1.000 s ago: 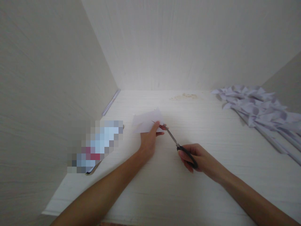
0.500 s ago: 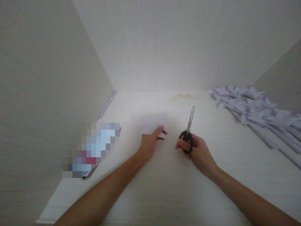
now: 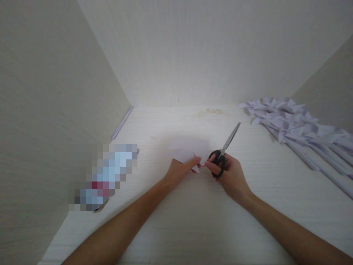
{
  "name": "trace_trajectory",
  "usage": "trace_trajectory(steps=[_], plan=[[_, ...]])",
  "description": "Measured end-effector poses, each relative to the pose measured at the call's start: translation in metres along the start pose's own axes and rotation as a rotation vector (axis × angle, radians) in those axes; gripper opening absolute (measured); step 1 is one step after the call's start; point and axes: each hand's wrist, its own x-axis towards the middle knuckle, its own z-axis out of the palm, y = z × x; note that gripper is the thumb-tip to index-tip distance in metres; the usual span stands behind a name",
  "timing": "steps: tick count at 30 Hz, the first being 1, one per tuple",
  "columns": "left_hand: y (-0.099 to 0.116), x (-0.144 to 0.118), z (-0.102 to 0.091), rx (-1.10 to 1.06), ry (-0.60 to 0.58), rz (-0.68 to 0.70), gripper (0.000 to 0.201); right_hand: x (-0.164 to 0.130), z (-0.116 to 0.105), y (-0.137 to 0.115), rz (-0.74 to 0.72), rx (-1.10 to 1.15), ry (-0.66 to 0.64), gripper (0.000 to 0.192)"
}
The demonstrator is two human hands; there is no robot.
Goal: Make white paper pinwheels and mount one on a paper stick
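White paper [image 3: 184,147] with slits cut into it is pinched near its lower right by my left hand [image 3: 180,169], thumb on top. My right hand [image 3: 231,176] is closed around the black handles of a pair of scissors [image 3: 224,149]. The blades are together and point up and to the right, away from the paper. The right thumb and fingertips meet the paper's right corner beside the left fingertips; how firmly they grip it cannot be made out.
Several white paper pinwheels on rolled paper sticks [image 3: 289,125] lie at the right. Rolled paper sticks [image 3: 122,122] rest against the left wall. Left of my arm is a pixelated device [image 3: 113,173]. A brownish mark [image 3: 213,110] shows near the back wall.
The left hand has shifted right with the paper. The right fingertips have come to the paper's corner, and the scissors now tilt further right.
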Motion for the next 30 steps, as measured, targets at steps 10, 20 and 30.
trace_trajectory(steps=[10,20,30], plan=[[0.0042,-0.0006,0.0007,0.07,-0.007,-0.024,0.017,0.0022,0.0001,0.0026,-0.087,-0.005,0.029,0.023],[0.005,-0.001,0.0015,0.047,0.032,-0.066,0.013,0.0005,0.0002,0.0031,-0.153,-0.002,0.062,0.026],[0.004,-0.0006,0.0014,0.025,0.025,-0.077,0.017,-0.0015,0.003,0.0012,-0.239,-0.048,0.124,0.024]])
